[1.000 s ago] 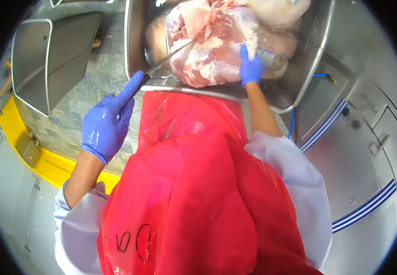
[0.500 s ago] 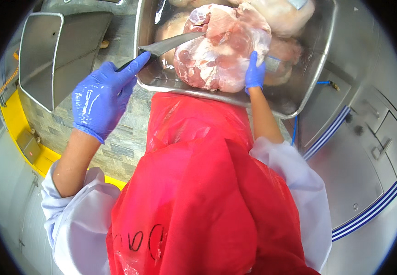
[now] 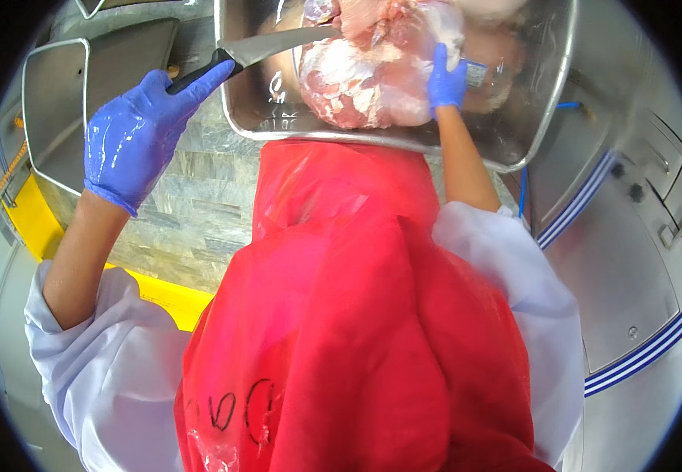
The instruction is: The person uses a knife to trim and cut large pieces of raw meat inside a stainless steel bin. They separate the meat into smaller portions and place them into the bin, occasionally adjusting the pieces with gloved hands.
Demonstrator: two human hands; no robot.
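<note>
The left hand [image 3: 140, 130], in a blue glove, sits at about ten o'clock in the view, its fingers wrapped around the black handle of a knife [image 3: 266, 49]; the forefinger lies stretched along the handle toward the blade. The single grey blade runs toward one o'clock and its tip meets the top of a large piece of raw meat [image 3: 372, 75], pink with white fat. The meat lies in a steel tray [image 3: 541, 118] at twelve o'clock, filling most of its middle. The right hand [image 3: 445, 79], also gloved in blue, presses against the right side of the meat with its fingers spread and flat on it, gripping nothing that can be made out. Just to the right of that hand, at one o'clock, a small rectangular label [image 3: 476, 73], pale with a blue edge, lies against the meat; its print is too small to tell. A second steel tray [image 3: 49, 102] stands at nine o'clock, well apart from the first, over a grey stone counter [image 3: 191, 204]. A yellow strip [image 3: 30, 228] runs along the counter's edge from nine toward seven o'clock. The person wears one red plastic apron [image 3: 356, 330] with dark handwritten marks at six o'clock, over white sleeves [image 3: 112, 354]. Blue and white stripes [image 3: 640, 354] cross the steel surface at four o'clock.
</note>
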